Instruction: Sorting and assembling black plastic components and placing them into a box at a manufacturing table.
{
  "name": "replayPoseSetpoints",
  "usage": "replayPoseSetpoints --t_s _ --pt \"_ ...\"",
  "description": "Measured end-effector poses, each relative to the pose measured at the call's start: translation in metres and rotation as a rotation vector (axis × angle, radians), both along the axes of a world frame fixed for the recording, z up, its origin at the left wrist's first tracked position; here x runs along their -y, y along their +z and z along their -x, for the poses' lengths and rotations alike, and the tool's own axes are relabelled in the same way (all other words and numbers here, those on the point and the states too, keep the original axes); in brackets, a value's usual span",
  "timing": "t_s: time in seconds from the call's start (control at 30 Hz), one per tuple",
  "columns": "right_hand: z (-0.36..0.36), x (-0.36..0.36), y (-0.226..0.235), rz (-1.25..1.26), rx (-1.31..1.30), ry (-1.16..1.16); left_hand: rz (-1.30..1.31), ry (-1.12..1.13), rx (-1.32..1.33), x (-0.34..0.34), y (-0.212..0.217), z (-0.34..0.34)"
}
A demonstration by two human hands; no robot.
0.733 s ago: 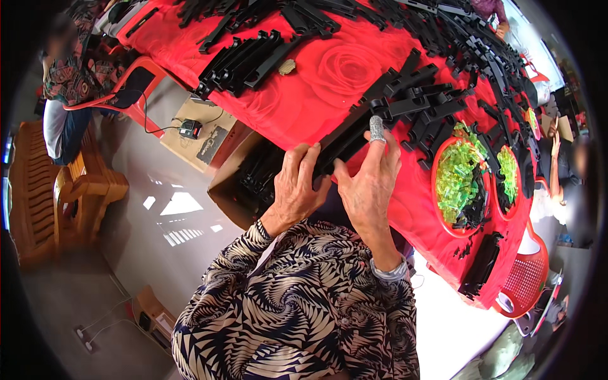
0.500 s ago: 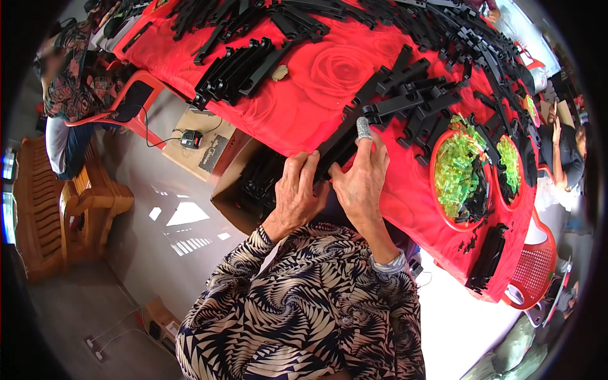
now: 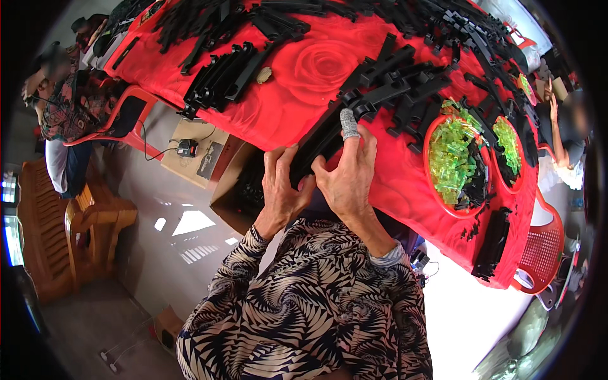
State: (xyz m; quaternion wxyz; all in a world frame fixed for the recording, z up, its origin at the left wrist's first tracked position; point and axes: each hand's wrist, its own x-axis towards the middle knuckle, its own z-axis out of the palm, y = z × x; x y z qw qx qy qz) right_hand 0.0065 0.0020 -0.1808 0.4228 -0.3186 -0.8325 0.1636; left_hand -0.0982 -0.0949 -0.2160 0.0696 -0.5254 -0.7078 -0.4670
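At the table's near edge, both my hands close round the near end of a long black plastic part (image 3: 320, 134), which slants away toward a heap of similar parts. My left hand (image 3: 282, 187) has its fingers curled on the left side of it. From the right, my right hand (image 3: 347, 174) presses with thumb and fingers, and one finger wears a grey wrap (image 3: 348, 123). The fingertips partly hide the part's near end. Just beyond lies a pile of black parts (image 3: 405, 85). Below the left side of the table edge, an open cardboard box (image 3: 231, 209) holds more black parts.
A red rose-patterned cloth (image 3: 326, 66) covers the table. On the right stand a red basin (image 3: 430, 183) of yellow-green clear pieces and small black pieces, and a second red basin (image 3: 516, 187). A black bundle (image 3: 493, 244) lies at the near right corner. People sit at both sides.
The whole view has shifted slightly. Both hands stay on the black part at the table edge, with only a small change in finger position.
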Motion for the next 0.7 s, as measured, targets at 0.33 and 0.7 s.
replayPoseSetpoints --t_s 0.33,0.7 --pt "-0.015 -0.006 0.005 0.117 -0.109 0.102 -0.035 0.004 0.027 -0.009 -0.008 0.005" --pt "-0.023 0.014 -0.002 0.098 0.167 -0.123 -0.041 -0.220 -0.028 0.023 0.001 -0.024"
